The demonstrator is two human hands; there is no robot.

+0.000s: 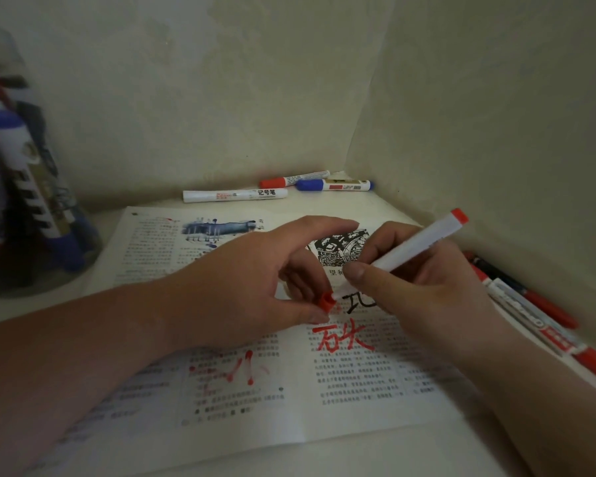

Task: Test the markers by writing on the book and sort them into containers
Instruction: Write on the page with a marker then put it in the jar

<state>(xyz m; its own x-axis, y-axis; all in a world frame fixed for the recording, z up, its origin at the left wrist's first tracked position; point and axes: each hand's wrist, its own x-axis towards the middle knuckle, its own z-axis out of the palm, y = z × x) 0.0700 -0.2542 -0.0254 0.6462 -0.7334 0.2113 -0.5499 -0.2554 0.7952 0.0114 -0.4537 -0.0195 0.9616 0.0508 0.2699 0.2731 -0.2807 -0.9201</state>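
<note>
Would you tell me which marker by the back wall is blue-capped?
The rightmost marker, blue at both ends; the red-capped marker and white marker lie left of it.

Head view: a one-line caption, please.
Left hand pinches red cap at tip of white marker gripped by right hand, over the scribbled book.
</note>
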